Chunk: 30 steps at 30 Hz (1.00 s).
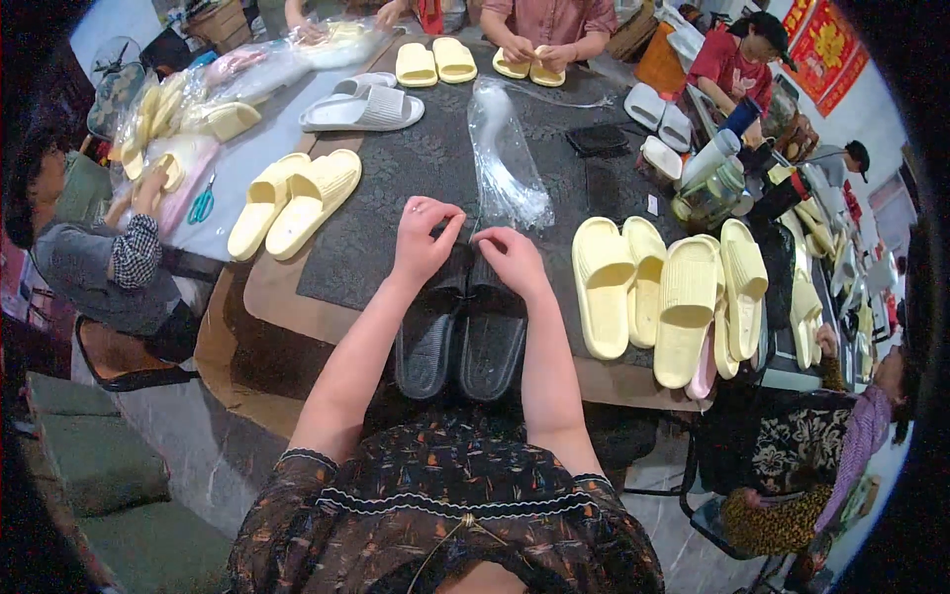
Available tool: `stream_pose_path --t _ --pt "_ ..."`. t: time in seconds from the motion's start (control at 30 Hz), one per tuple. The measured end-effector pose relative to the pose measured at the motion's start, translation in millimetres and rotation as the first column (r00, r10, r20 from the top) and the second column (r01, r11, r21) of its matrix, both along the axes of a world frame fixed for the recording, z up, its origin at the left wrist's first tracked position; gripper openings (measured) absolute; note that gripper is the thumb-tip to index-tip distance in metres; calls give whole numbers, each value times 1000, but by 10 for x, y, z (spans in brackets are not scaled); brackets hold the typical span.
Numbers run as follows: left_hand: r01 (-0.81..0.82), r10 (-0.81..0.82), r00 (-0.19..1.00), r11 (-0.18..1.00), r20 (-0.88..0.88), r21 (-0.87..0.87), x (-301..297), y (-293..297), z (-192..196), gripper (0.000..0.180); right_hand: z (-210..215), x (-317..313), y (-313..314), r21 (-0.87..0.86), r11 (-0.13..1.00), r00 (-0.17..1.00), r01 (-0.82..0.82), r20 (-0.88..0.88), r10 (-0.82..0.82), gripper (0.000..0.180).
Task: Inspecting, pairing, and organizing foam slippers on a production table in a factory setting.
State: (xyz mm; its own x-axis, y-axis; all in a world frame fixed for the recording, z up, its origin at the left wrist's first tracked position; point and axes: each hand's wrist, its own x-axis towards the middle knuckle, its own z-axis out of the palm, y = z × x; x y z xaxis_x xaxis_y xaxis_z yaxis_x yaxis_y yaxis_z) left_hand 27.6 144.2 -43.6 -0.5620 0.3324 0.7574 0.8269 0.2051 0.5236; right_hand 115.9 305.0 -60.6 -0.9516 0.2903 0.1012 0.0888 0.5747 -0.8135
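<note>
A pair of black slide slippers [493, 346] lies side by side in front of me at the table's near edge, heels toward me. Over their toe ends, my left hand [426, 238] has thumb and forefinger pinched together. My right hand [511, 257] pinches close beside it, just to the right. Anything between the fingertips is too small to make out. Just beyond my hands lies a clear plastic bag [503, 148], crumpled and shiny. The straps of the black slippers are partly hidden by my hands and wrists.
Pale yellow slippers stand to the right [606, 287] and left [312, 203]. Grey slippers [364, 107] lie farther back. Jars and bottles [708, 188] crowd the right side. Teal scissors [201, 205] rest at left. Several people work around the table; one across handles yellow slippers [529, 67].
</note>
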Motion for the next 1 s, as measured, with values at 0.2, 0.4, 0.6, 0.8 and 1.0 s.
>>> stream_pose_path --t 0.2,0.4,0.6,0.8,1.0 --pt "14 -11 997 999 76 -40 34 -18 24 11 -44 -7 -27 -49 998 998 47 -50 -49 20" --pt "151 -153 988 969 4 -193 81 46 6 28 -100 -62 -35 -288 950 955 117 -229 -187 16" --pt "168 -155 984 970 84 -176 37 9 -40 12 10 -24 -71 -203 970 893 136 -398 -209 13" --pt "148 -130 980 983 150 -110 73 36 -10 9 115 16 -112 -268 958 931 100 -315 -185 13" --pt "190 -175 967 979 186 -67 43 7 -23 11 76 -2 -127 -294 955 921 30 -364 -141 15"
